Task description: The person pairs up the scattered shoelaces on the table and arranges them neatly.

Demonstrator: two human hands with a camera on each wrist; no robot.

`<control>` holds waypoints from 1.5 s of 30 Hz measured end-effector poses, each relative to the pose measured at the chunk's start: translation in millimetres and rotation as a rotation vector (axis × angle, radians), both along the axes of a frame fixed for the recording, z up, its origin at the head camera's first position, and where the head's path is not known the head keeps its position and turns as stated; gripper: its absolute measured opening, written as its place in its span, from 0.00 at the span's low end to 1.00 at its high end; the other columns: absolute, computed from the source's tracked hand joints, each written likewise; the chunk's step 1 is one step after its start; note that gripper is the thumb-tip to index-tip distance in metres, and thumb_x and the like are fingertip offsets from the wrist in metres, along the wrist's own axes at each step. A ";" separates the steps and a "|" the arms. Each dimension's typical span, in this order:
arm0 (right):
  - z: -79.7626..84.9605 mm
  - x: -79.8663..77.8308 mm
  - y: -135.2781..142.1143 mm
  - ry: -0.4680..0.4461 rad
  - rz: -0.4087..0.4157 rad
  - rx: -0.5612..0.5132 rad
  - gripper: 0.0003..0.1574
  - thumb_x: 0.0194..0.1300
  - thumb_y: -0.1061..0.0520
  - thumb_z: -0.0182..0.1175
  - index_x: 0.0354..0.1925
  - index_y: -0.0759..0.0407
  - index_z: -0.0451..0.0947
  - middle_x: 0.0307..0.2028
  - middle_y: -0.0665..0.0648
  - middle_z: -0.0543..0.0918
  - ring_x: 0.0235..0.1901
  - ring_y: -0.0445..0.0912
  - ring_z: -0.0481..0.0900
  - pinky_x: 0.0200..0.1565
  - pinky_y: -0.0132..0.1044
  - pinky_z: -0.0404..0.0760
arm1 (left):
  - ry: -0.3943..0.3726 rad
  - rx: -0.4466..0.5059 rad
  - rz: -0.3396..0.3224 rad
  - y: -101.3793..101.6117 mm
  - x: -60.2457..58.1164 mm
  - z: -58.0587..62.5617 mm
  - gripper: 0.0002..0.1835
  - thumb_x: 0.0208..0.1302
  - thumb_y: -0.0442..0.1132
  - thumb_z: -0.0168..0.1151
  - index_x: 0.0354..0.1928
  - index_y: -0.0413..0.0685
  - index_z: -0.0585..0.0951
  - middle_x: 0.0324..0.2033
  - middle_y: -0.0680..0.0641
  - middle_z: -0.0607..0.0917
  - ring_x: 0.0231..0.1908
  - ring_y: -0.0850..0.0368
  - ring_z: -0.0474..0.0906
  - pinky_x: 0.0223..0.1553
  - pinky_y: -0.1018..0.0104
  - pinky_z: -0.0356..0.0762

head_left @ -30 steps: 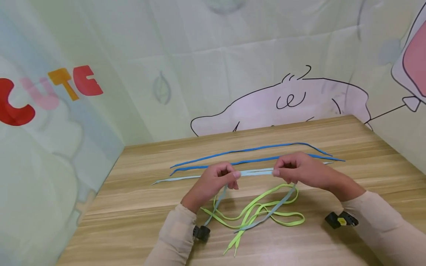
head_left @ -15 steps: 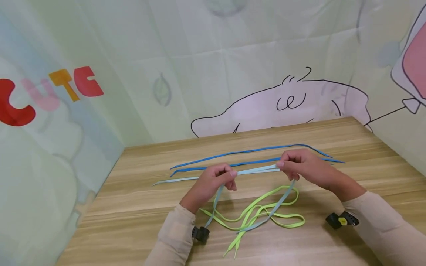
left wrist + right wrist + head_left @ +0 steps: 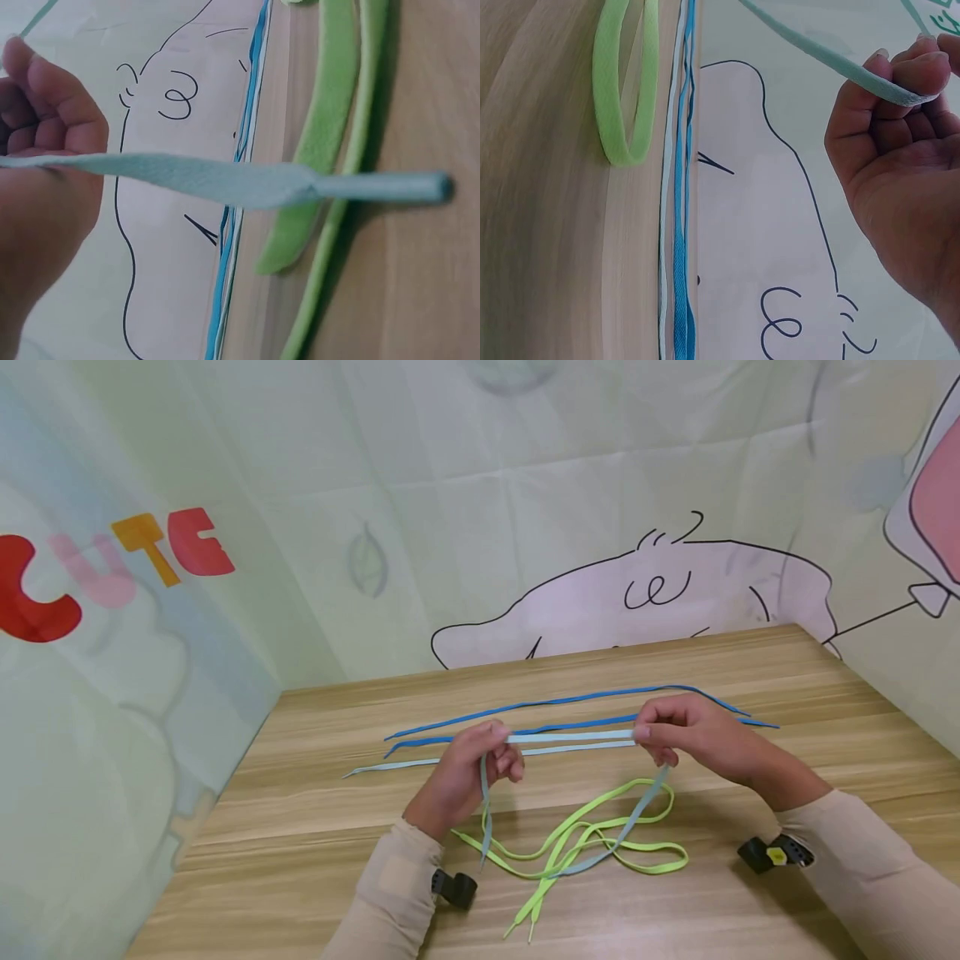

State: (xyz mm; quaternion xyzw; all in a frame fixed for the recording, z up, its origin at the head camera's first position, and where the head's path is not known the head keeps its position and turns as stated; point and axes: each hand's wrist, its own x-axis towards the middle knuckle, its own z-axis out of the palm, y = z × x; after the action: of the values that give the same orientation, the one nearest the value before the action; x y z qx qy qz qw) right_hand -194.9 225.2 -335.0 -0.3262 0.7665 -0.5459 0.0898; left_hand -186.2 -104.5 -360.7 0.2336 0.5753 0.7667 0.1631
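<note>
A light blue shoelace (image 3: 570,737) is stretched nearly level between my two raised hands. My left hand (image 3: 459,768) pinches it between thumb and forefinger, and one tail drops below; its plastic tip (image 3: 382,186) shows close up in the left wrist view. With thumb and fingertips my right hand (image 3: 697,735) pinches the other side, from which a longer tail hangs down over a loose pile of yellow-green shoelace (image 3: 573,827). Behind the hands, a second light blue shoelace (image 3: 405,766) lies straight across the table, partly hidden by the hands.
Two darker blue shoelaces (image 3: 555,700) lie side by side farther back on the wooden table (image 3: 300,860). A printed cloth backdrop (image 3: 337,485) rises along the table's far and left edges. Black camera mounts (image 3: 455,888) sit on both wrists.
My left hand has moved up and slightly left, my right hand slightly right and up. The held lace between them has risen, lengthened and straightened, coming apart from the light blue lace on the table.
</note>
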 end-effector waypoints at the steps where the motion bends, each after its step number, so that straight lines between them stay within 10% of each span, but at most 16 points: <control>1: 0.0 0.0 0.0 0.003 0.003 0.000 0.10 0.75 0.60 0.55 0.33 0.62 0.77 0.20 0.57 0.74 0.23 0.52 0.75 0.31 0.43 0.78 | -0.019 0.040 -0.006 -0.2 -0.1 -0.5 0.19 0.77 0.41 0.45 0.22 0.50 0.68 0.20 0.52 0.69 0.29 0.57 0.78 0.43 0.61 0.76; 14: 1.6 -1.3 1.8 0.014 0.014 -0.005 0.16 0.74 0.62 0.56 0.26 0.60 0.73 0.20 0.58 0.74 0.20 0.49 0.72 0.29 0.42 0.77 | -0.162 0.360 -0.034 -7.2 -2.7 1.1 0.22 0.78 0.39 0.42 0.19 0.51 0.67 0.16 0.55 0.69 0.25 0.58 0.72 0.36 0.68 0.71; 34: 3.2 2.1 8.5 0.036 0.092 -0.093 0.09 0.72 0.69 0.53 0.32 0.63 0.74 0.21 0.60 0.72 0.21 0.51 0.71 0.28 0.41 0.75 | -0.257 0.496 0.048 -11.9 -4.9 0.0 0.21 0.76 0.40 0.45 0.19 0.51 0.66 0.15 0.55 0.69 0.22 0.58 0.69 0.32 0.68 0.68; 45: 1.5 -1.3 11.1 0.060 0.105 -0.134 0.13 0.72 0.70 0.51 0.30 0.62 0.73 0.21 0.60 0.71 0.22 0.52 0.71 0.28 0.42 0.75 | -0.169 0.509 0.023 -23.5 -10.4 0.0 0.22 0.76 0.39 0.39 0.18 0.53 0.67 0.15 0.56 0.69 0.21 0.60 0.69 0.31 0.67 0.64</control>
State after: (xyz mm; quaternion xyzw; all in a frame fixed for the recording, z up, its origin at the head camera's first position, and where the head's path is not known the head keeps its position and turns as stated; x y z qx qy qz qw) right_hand -196.2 236.3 -333.5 -0.3874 0.7125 -0.5804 0.0733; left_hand -196.7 -127.9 -360.7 0.1959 0.3509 0.9052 0.1380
